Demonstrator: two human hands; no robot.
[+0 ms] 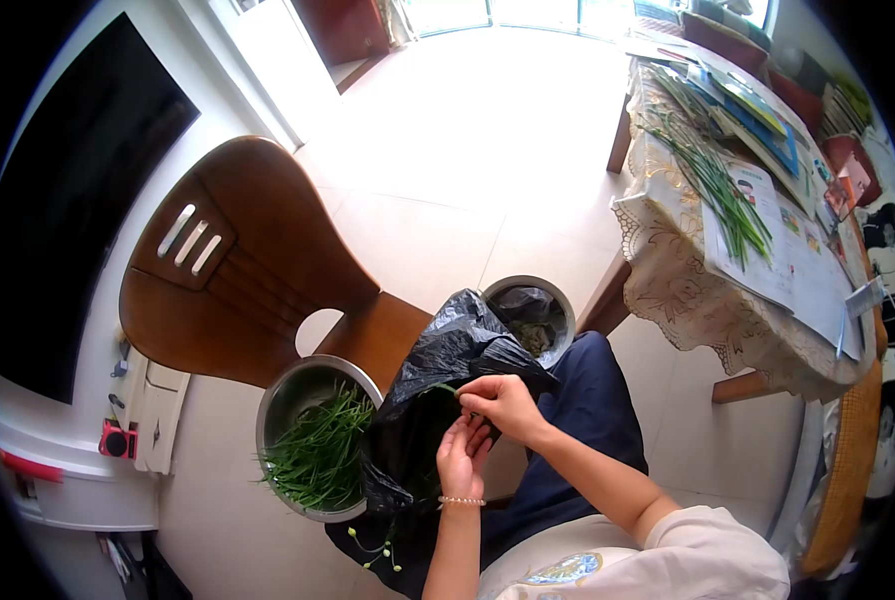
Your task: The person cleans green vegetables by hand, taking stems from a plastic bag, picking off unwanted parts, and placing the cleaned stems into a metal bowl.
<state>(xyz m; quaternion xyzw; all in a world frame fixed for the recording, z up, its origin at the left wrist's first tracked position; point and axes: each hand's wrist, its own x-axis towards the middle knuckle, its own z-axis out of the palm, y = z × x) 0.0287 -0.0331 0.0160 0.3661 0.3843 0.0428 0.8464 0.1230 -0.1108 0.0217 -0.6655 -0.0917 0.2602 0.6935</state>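
Head view: right hand (507, 405) pinches a thin green stalk (445, 388) between thumb and index finger, over the mouth of a black plastic bag (457, 345). Left hand (460, 462), pale beaded bracelet (462, 501) on the wrist, sits just below with fingers curled up close to the right fingertips; can't tell if it grips anything. Metal bowl (289, 402) left of the bag holds a heap of chive-like greens (322, 450), some ends poking past the rim. Stems with pale buds (386, 552) hang below the bag. Second metal bowl (570, 318), bag-lined, sits beyond the bag with greyish-green scraps (534, 337) inside. Brown wooden chair (257, 240) behind the bag. Right side: table with lace-edged tablecloth (662, 225); long green stalks (732, 205) lie across printed papers (797, 275).
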